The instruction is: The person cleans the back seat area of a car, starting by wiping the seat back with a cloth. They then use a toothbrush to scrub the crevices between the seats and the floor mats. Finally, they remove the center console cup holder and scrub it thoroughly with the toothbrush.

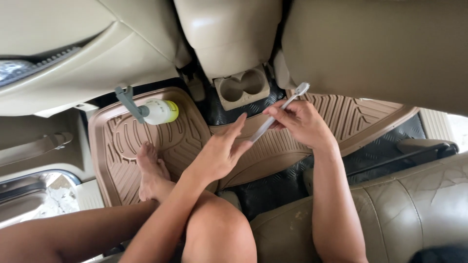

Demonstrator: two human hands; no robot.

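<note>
I sit in the back of a car with beige trim. My right hand [298, 122] pinches a slim grey-white brush [282, 110] like a toothbrush, its head pointing up toward the front seats. My left hand [222, 151] is spread with fingers apart, its fingertips touching the lower end of the brush handle. A spray bottle [155, 111] with a white body, yellow-green band and grey trigger lies on its side on the tan rubber floor mat [122, 146]. My bare foot [151, 170] rests on that mat.
A beige console with two round cup holders [242, 87] stands between the front seatbacks [370, 48]. A second ridged tan mat [351, 114] spans the hump and right footwell. The worn leather rear seat [404, 204] is at lower right; the open door sill [29, 190] at left.
</note>
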